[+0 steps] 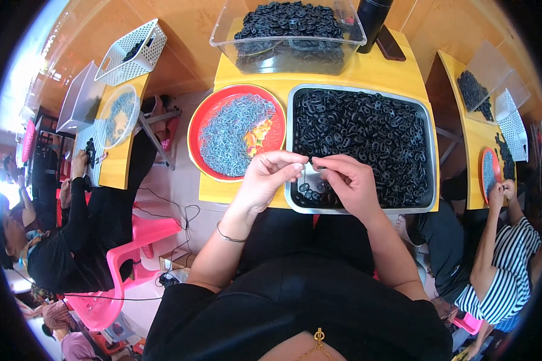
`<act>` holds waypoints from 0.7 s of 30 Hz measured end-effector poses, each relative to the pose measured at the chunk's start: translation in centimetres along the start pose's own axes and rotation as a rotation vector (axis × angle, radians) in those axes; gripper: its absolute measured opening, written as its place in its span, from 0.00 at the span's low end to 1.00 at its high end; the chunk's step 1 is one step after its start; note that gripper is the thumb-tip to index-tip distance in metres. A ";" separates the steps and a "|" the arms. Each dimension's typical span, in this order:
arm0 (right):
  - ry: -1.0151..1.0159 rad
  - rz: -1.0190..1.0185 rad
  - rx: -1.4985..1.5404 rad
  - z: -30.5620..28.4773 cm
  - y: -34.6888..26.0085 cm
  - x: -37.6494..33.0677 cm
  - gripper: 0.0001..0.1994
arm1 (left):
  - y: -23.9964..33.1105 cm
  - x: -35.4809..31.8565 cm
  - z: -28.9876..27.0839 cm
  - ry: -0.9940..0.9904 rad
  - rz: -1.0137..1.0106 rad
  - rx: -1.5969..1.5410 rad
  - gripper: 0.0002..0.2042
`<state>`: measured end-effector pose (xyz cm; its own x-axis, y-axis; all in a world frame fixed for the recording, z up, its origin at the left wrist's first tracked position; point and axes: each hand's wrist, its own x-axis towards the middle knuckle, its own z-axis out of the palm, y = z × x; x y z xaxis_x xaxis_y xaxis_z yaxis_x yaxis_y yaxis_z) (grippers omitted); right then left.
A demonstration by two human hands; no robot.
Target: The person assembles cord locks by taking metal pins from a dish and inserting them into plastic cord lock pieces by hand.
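Note:
Above the near left corner of the metal tray [361,210], my left hand [265,177] and my right hand [354,183] meet at the fingertips. Both are closed in a pinch on a small black plastic piece [310,160], mostly hidden by the fingers. Whether a metal part is held with it I cannot tell. Many loose black plastic pieces [367,132] with holes fill the tray, thinning out near my hands. Left of it, a round red plate [196,129] bears a heap of small silver wire hooks [226,135] and some orange-yellow scraps [258,137].
Behind the tray stands a clear plastic bin [289,63] of black pieces, beside a dark bottle [374,21] and a phone [391,46] on the yellow table [247,75]. Co-workers sit at yellow tables on both sides. A pink chair [117,271] and cables are at lower left.

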<state>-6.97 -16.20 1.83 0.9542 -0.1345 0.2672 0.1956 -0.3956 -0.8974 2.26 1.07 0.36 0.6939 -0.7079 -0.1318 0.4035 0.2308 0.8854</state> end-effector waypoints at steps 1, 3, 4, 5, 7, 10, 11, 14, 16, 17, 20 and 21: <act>0.012 0.029 0.100 0.1 0.4 -0.2 0.13 | -0.1 0.0 0.1 -0.001 -0.001 0.001 0.07; 0.023 0.058 0.201 0.2 0.5 -0.4 0.13 | -0.2 0.1 0.2 -0.008 0.026 -0.039 0.06; 0.021 0.088 0.225 0.1 0.3 -0.4 0.12 | -0.3 0.0 0.3 -0.008 0.026 -0.038 0.06; 0.020 0.119 0.249 0.1 0.1 -0.5 0.11 | -0.3 0.0 0.4 0.001 0.024 -0.040 0.05; 0.019 0.120 0.203 0.0 0.0 -0.5 0.11 | -0.4 0.0 0.6 0.010 0.023 -0.041 0.05; 0.047 0.084 0.164 0.3 0.0 -0.5 0.10 | -0.5 0.0 1.0 0.000 0.016 -0.052 0.05; 0.073 0.046 0.176 0.4 0.0 -0.4 0.10 | -0.4 0.0 1.1 0.000 0.007 -0.049 0.05; 0.006 0.033 0.130 0.2 0.5 -0.5 0.09 | -0.4 -0.1 1.0 0.000 -0.006 -0.053 0.04; 0.072 0.131 0.310 0.6 -0.6 -0.5 0.09 | -0.4 -0.1 1.0 -0.001 -0.010 -0.060 0.04; 0.139 0.229 0.488 0.8 -1.0 -0.5 0.09 | -0.6 -0.1 1.0 -0.007 0.016 -0.063 0.05; 0.108 0.208 0.424 0.7 -0.1 -0.8 0.10 | -0.7 0.0 1.3 0.004 0.057 -0.073 0.06; 0.107 0.202 0.404 0.7 -0.1 -0.8 0.10 | -0.7 -0.1 1.4 0.022 0.071 -0.079 0.07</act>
<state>-7.56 -15.41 1.47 0.9576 -0.2742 0.0884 0.1008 0.0312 -0.9944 1.11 0.03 0.36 0.7349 -0.6733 -0.0810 0.3984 0.3321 0.8550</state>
